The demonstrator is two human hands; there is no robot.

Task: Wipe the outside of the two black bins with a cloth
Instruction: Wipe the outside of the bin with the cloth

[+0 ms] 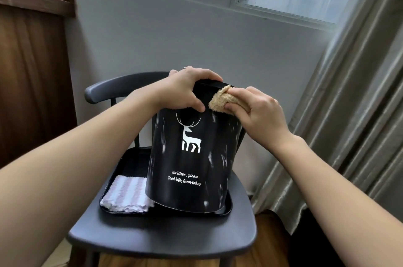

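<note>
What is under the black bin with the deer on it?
The black bin stands on a black tray, which sits on a dark chair. A striped white cloth lies on the tray beside it. The tray beneath the bin is hidden.

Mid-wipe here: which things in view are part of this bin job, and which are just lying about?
In the job:
black bin, on the tray, top gripped by the left hand
tan cloth, pressed to the bin's upper side by the right hand

Lying about:
striped cloth, folded on the tray
tray
chair
curtain

Only one bin shows.
</note>
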